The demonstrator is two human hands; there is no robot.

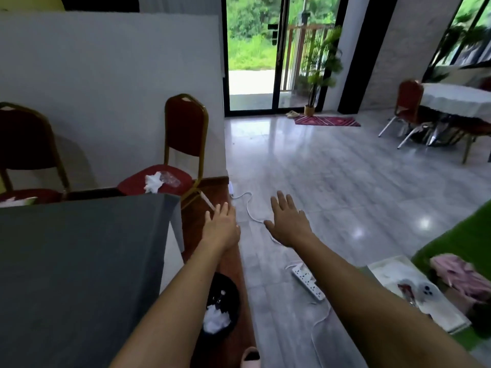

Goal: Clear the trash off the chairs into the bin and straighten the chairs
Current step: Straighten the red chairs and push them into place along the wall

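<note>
Nearest, at the bottom edge, the toe of a pale pink slipper. Just above it, between the forearms, a black bin on the floor beside the corner of the grey-clothed table, holding crumpled white tissue and something dark, too dim to name. To the right on the grey tiled floor, a white power strip with its white cord snaking away toward the wall. Lower right, a white tray-like box on green matting, carrying a white gadget with dark dots and a reddish packet, pink cloth bunched beside it.

Further out, both arms stretched forward over the floor. Left hand palm down, fingers spread, empty. Right hand likewise open and flat, fingers splayed, grasping nothing.

Beyond the table, against the white partition, a red padded chair with a gold frame, turned slightly askew; on its seat, a wad of white tissue paper touching a crumpled clear plastic wrapper. Left of it, a second red chair, with a scrap of white trash barely visible on the seat behind the table edge.

Farthest, a red patterned mat and a potted palm by the glass sliding door; at right, another red chair at a table under a white cloth.
</note>
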